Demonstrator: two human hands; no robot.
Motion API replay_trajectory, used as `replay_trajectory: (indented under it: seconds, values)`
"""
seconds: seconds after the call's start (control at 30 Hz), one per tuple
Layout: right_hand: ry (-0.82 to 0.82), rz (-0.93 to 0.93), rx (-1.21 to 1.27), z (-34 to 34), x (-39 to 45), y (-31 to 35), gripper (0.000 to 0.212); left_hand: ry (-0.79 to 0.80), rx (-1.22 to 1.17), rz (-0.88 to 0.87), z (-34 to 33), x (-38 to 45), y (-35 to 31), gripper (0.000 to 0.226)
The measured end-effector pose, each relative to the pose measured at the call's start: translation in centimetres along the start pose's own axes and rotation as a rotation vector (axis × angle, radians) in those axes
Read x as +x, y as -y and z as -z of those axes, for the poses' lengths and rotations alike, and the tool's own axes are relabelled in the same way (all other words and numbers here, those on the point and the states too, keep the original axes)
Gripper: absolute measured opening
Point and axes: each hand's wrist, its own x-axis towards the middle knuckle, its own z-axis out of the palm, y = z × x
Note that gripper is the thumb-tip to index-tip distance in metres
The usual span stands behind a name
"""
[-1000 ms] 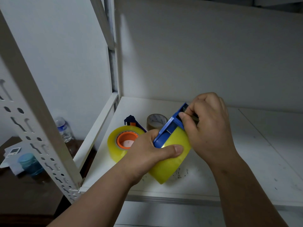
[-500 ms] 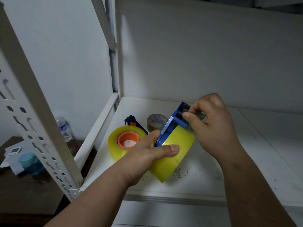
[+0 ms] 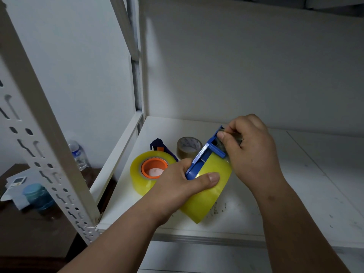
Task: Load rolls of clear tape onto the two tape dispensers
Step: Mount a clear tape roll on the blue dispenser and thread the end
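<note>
My left hand [image 3: 183, 182] grips a yellowish clear tape roll [image 3: 208, 196] mounted in a blue dispenser [image 3: 204, 154], thumb lying across the roll, held tilted just above the white shelf [image 3: 295, 194]. My right hand [image 3: 254, 150] pinches the tape's loose end at the dispenser's cutter head; the fingers hide the blade. To the left, a second clear roll [image 3: 145, 174] with an orange hub lies flat on the shelf, seated on a dark blue dispenser [image 3: 159, 147] whose tip pokes out behind it.
A small brown tape roll [image 3: 189, 146] stands behind the two dispensers. A perforated white upright [image 3: 45, 146] rises at the shelf's left front corner. Below left, a dark table holds a water bottle [image 3: 77, 154], a blue-lidded jar [image 3: 37, 196] and papers.
My right hand has shifted slightly right and up along the cutter head, drawing the tape end with it. The left hand and the roll stay almost still.
</note>
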Motion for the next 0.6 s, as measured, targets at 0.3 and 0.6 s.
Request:
replay_trajectory:
  seconds: [0.3, 0.6]
  values:
    - [-0.040, -0.022, 0.012, -0.2, 0.1, 0.3, 0.015, 0.057, 0.086, 0.019, 0.3, -0.2, -0.8, 0.083]
    - [-0.003, -0.008, -0.019, -0.2, 0.7, 0.8, 0.015, 0.102, 0.043, 0.105, 0.7, -0.4, -1.3, 0.048]
